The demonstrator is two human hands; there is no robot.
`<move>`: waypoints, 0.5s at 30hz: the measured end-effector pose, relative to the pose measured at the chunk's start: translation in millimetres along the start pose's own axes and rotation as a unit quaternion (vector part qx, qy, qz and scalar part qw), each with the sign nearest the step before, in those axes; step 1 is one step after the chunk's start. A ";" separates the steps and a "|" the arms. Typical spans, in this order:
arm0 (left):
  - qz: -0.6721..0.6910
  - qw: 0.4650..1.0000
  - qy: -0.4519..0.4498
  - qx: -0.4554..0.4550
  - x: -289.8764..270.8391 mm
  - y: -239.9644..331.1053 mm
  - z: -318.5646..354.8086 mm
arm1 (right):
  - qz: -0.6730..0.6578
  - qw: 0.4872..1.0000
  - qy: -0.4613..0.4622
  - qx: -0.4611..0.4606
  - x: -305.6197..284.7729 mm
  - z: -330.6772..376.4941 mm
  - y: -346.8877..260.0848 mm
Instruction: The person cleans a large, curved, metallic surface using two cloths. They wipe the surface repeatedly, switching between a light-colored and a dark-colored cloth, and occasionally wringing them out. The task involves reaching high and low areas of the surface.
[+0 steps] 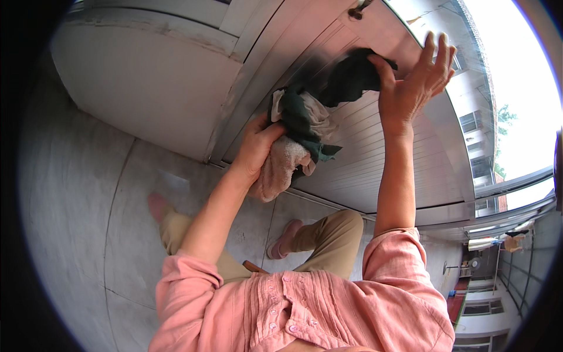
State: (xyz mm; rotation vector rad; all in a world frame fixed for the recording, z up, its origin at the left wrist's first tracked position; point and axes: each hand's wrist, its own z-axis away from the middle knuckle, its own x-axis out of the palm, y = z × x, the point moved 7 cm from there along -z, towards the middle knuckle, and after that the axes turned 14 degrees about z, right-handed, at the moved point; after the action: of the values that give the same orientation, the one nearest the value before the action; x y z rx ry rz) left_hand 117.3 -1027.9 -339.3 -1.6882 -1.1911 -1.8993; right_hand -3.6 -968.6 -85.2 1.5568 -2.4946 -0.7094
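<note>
My left hand is closed around a bunch of cloths. In it are a dark green cloth, a pale crumpled cloth and a fuzzy pinkish-beige towel that hangs lowest. My right hand is raised near the edge of a white ribbed door panel, its fingers stretched out and apart. Its thumb overlaps the upper edge of a black cloth in front of the panel. Whether the thumb presses on that cloth I cannot tell. Blur hides how the black cloth meets the bunch.
A dark metal knob sticks out at the panel's top. Left of it stands a pale wall section. Below are grey floor tiles and my feet in pink shoes. Bright outdoor light and buildings show at far right, with hanging laundry.
</note>
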 end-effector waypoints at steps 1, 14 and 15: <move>-0.002 1.000 -0.011 -0.013 5.2 -0.5 0.0 | -0.004 1.000 -0.010 -0.012 0.2 -4.8 0.6; 0.018 1.000 -0.016 0.014 4.6 0.8 -8.6 | 0.028 0.998 0.037 -0.052 -2.9 -54.2 -5.8; 0.014 0.999 -0.030 0.009 7.8 -0.6 -7.9 | 0.013 0.999 0.032 -0.021 -9.1 -51.0 2.4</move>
State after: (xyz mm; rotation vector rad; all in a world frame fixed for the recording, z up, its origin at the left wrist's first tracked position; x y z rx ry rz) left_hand 109.8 -1031.4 -331.8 -1.7554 -1.1974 -1.8289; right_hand 15.9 -976.4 -37.7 1.5050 -2.4334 -0.6927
